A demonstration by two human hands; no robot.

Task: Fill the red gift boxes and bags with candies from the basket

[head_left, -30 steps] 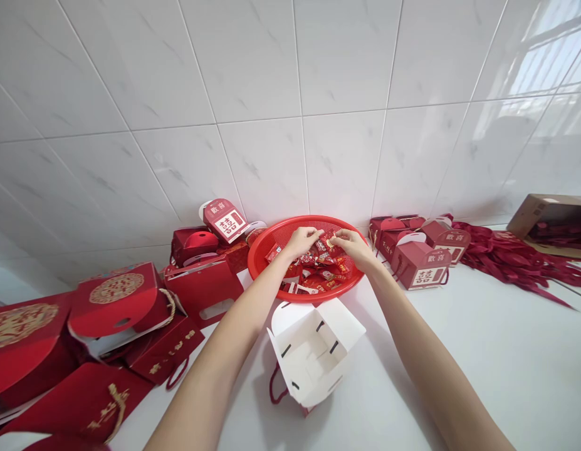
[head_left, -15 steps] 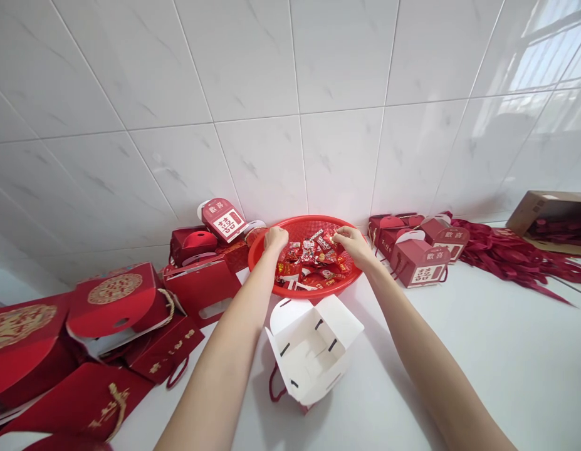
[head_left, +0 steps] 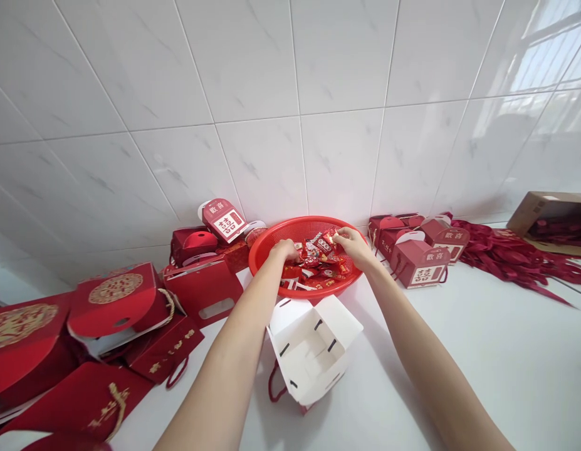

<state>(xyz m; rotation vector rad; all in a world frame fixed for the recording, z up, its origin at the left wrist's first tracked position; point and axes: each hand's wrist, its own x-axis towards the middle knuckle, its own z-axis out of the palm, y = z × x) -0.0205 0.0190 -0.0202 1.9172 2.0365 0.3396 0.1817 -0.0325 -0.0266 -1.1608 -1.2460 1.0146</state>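
Observation:
A red plastic basket (head_left: 264, 250) with a perforated wall stands against the tiled wall, holding wrapped candies (head_left: 325, 274) in red packaging. My left hand (head_left: 286, 250) reaches over its left side with the fingers curled down among the candies; the fingertips are hidden. On the right side, my right hand (head_left: 351, 243) has thumb and fingers pinched on a red-wrapped candy (head_left: 330, 238). Between my forearms, in front of the basket, is a white-lined gift box (head_left: 311, 360) with its flaps up and its inside bare. A dark red cord handle (head_left: 274, 385) hangs from its left side.
Red gift boxes (head_left: 114, 300) crowd the left side, with a small pink-red box (head_left: 223, 220) on top. More small boxes (head_left: 422, 258) stand right of the basket. Farther right are a heap of dark red ribbons (head_left: 501, 254) and a cardboard box (head_left: 544, 210).
My left hand has moved right and slightly down, from the basket's left part to the candies. My right hand stays almost in place. The white-lined box has barely shifted.

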